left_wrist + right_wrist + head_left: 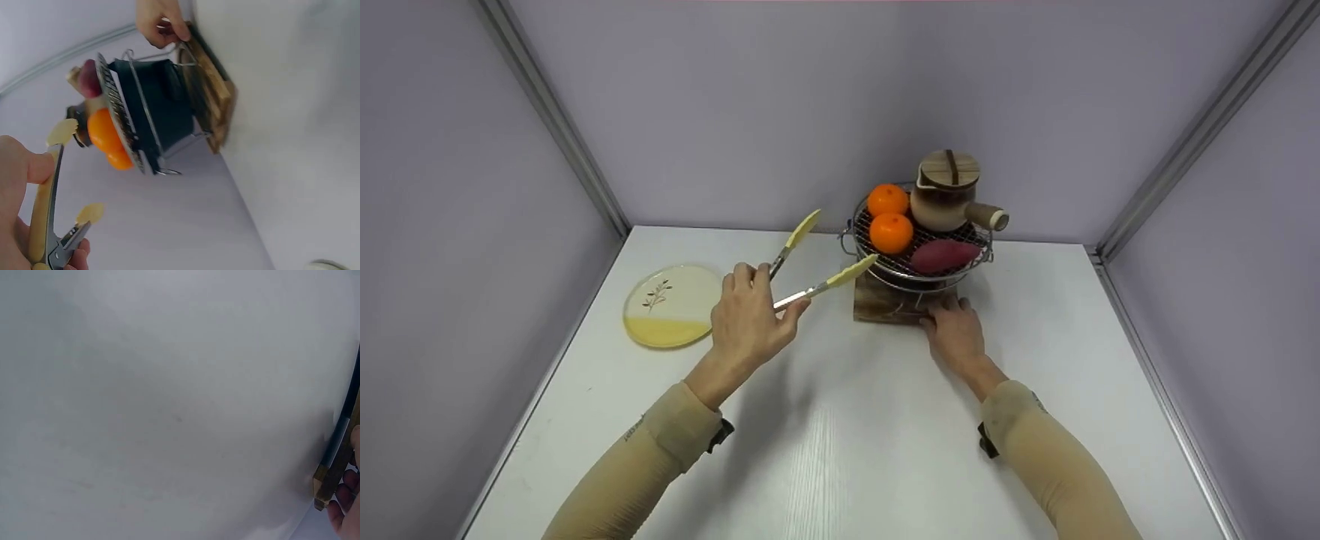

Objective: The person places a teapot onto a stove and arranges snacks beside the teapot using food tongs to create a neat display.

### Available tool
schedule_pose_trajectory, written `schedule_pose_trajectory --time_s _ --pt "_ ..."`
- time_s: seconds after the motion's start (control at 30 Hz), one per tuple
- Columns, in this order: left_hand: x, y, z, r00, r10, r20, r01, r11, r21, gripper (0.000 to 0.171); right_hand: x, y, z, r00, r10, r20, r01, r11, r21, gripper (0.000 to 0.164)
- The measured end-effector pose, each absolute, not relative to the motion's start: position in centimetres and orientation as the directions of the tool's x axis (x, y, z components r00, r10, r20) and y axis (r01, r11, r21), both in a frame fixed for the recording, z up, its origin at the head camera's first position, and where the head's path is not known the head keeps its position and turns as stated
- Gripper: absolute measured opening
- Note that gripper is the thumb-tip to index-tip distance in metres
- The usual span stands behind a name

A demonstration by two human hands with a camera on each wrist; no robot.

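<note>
My left hand holds a pair of tongs with yellow tips, its arms spread wide and nothing between them. The tips point at a round wire grill rack on a small stove. Beneath the stove is a wooden base; my right hand grips its front right edge, with the thumb visible on the wood in the right wrist view. Two oranges, a purple-red sweet potato and a brown lidded teapot with a side handle sit on the rack.
A round cream and yellow plate with a twig pattern lies on the white table, left of my left hand. Grey walls enclose the table at the back and both sides, the stove close to the rear one.
</note>
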State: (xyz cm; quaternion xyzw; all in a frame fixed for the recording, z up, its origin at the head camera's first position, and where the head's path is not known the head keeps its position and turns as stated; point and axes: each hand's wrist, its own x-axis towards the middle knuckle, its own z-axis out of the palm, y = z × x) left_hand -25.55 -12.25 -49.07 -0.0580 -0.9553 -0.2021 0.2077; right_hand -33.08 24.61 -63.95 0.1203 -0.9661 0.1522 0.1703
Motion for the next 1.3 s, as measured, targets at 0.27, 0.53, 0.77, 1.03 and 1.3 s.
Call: schedule_pose_trajectory --time_s 0.27,0.53,0.77,1.03,1.3 --pt "-28.0 -14.1 -52.2 -0.923 -0.093 0.372 0.103 0.874 0.475 0.086 -33.2 24.7 -63.9 -0.912 -0.184 0.367 -0.283 0.929 -0.24 0.028" --pt "-30.5 -15.1 -55.2 -0.926 -0.233 0.297 -0.038 0.841 0.54 0.084 -33.2 24.7 -63.8 -0.912 -0.185 0.365 -0.282 0.93 -0.234 0.027" --pt "-32.3 -15.5 -57.5 -0.919 -0.301 0.257 -0.131 0.845 0.518 0.08 -33.3 24.7 -64.1 -0.913 -0.175 0.369 -0.276 0.93 -0.244 0.024" --pt "-33.8 -15.1 -59.8 -0.913 -0.376 0.159 -0.237 0.806 0.542 0.073 -33.4 24.6 -64.2 -0.909 -0.173 0.378 -0.277 0.93 -0.241 0.024" --pt "-34.6 -14.2 -61.5 -0.912 -0.407 0.048 -0.315 0.772 0.552 0.073 -33.3 24.8 -64.2 -0.917 -0.173 0.36 -0.272 0.931 -0.244 0.025"
